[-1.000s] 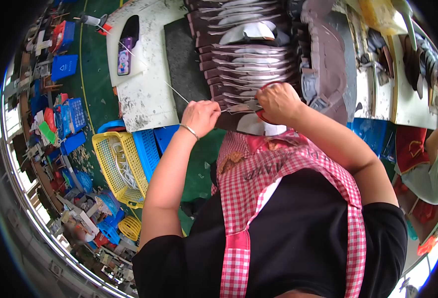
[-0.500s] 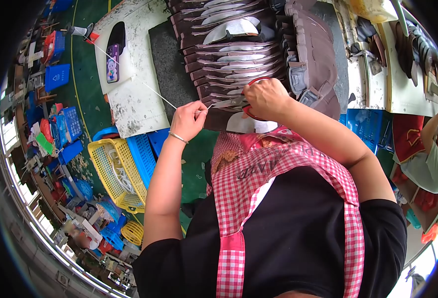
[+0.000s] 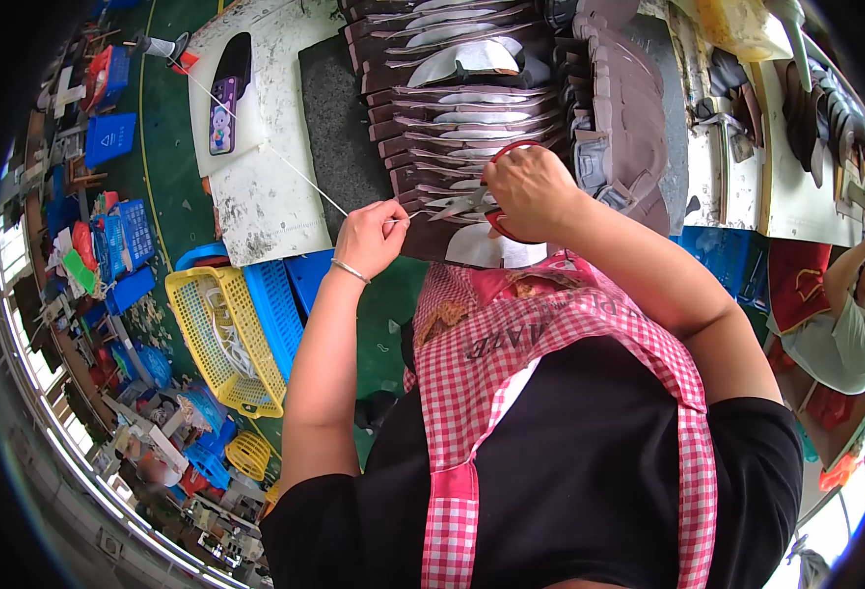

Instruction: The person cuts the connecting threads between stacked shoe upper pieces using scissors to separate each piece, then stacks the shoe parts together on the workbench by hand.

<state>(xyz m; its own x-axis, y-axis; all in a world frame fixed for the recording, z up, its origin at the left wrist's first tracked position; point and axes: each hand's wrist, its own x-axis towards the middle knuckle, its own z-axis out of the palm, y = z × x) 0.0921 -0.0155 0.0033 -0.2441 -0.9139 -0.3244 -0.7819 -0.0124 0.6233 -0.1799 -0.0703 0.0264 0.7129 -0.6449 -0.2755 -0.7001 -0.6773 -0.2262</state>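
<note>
My left hand (image 3: 372,239) pinches a white thread (image 3: 305,180) that runs taut up and left to a spool (image 3: 161,47). A short end of the thread sticks out to the right of the fingers. In my right hand (image 3: 531,193) are red-handled scissors (image 3: 464,204), their blades parted and pointing left at that thread end. Just beyond both hands lies a row of overlapping brown pieces (image 3: 423,147) with white patches. The nearest piece, with a white patch (image 3: 496,247), lies below the scissors.
A phone (image 3: 222,116) lies on the white tabletop (image 3: 266,221) at the left. Yellow basket (image 3: 207,334) and blue basket (image 3: 268,309) stand beside the table. More brown pieces (image 3: 629,118) are stacked at the right. Another person's arm (image 3: 850,260) shows at far right.
The scissor blades have opened wider near the thread end. Both hands stay in nearly the same place, and the view has shifted slightly.
</note>
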